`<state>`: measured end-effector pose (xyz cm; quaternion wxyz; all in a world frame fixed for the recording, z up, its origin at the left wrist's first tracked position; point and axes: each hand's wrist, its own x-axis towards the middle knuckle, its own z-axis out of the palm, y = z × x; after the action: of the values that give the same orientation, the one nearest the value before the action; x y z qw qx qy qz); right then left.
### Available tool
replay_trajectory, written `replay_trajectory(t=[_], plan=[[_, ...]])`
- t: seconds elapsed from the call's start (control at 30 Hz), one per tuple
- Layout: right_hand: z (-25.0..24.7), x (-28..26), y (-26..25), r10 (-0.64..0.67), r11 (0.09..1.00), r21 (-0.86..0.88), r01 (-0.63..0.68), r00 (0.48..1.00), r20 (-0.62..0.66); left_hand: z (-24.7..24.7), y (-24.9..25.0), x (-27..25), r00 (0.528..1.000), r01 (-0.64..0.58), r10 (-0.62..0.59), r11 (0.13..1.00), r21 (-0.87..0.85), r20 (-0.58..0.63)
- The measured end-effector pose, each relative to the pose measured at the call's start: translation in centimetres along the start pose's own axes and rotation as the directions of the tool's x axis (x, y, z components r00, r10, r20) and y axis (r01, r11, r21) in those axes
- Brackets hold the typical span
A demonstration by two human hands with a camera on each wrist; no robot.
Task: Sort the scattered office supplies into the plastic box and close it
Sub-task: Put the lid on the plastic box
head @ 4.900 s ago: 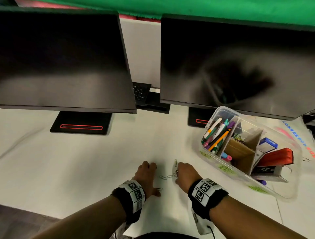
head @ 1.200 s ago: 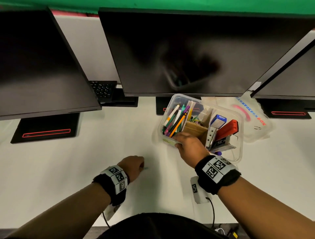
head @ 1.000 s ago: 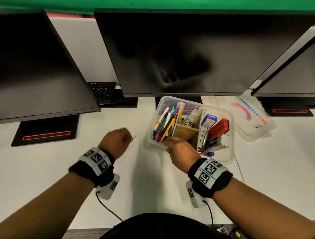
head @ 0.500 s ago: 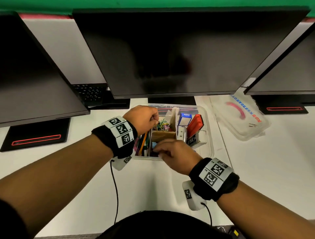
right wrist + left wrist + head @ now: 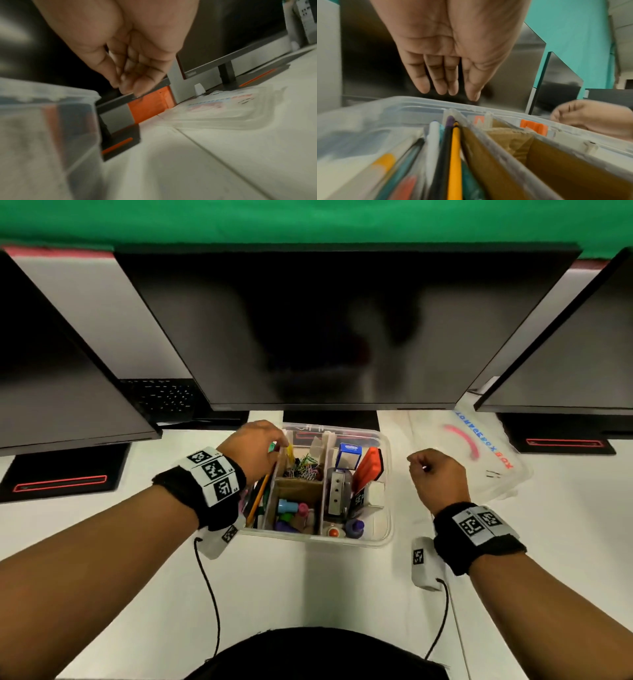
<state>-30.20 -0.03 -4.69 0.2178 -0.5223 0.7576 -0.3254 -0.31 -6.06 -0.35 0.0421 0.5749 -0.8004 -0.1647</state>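
The clear plastic box (image 5: 386, 494) stands open on the white desk, divided into compartments. Pens and pencils (image 5: 257, 498) fill its left side, coloured paper clips (image 5: 305, 469) lie at the back middle, and an orange stapler (image 5: 368, 467) leans on the right. My left hand (image 5: 281, 444) hovers over the back left of the box (image 5: 402, 102). Its fingers (image 5: 442, 86) are straight, held together and empty above the pens (image 5: 453, 155). My right hand (image 5: 416, 465) hangs right of the box with its fingers (image 5: 130, 81) curled and holding nothing. The clear lid (image 5: 486, 470) lies flat further right.
Three dark monitors (image 5: 329, 337) overhang the back of the desk, on black stands with red stripes (image 5: 60, 482). A black keyboard (image 5: 164, 398) sits behind on the left. Wrist-camera cables (image 5: 209, 594) trail toward my body. The lid (image 5: 223, 112) lies beside a monitor stand.
My left hand rose from the desk to above the box and straightened its fingers. My right hand let go of the box's front and swung right. The box now sits closer to me.
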Motion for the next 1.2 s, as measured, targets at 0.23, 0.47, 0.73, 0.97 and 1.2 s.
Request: replay_trajectory(t=[0.23, 0.47, 0.73, 0.97, 1.2], plan=[[0.4, 3.1, 7.0, 0.294, 0.821, -0.548, -0.161, 0.942, 0.163, 1.0, -2.7, -2.5, 0.964, 0.262, -0.262, 0.965, 0.006, 0.048], [0.2, 2.2, 9.9, 0.316, 0.749, -0.652, -0.116, 0.928, 0.198, 3.4, -2.0, -4.3, 0.948, 0.316, -0.315, 0.949, -0.024, 0.042], [0.4, 0.1, 6.9, 0.214, 0.722, -0.687, 0.084, 0.917, 0.337, 4.2, -1.6, -5.5, 0.943, 0.334, -0.334, 0.942, -0.031, 0.008], [0.0, -2.8, 2.2, 0.072, 0.593, -0.777, 0.212, 0.947, 0.314, 4.1, -1.6, -5.6, 0.945, 0.326, -0.325, 0.945, -0.029, 0.026], [-1.7, -4.4, -2.1, 0.001, 0.656, -0.736, 0.167, 0.975, 0.223, 4.1, -2.7, -7.3, 0.946, 0.322, -0.320, 0.946, -0.029, 0.056]])
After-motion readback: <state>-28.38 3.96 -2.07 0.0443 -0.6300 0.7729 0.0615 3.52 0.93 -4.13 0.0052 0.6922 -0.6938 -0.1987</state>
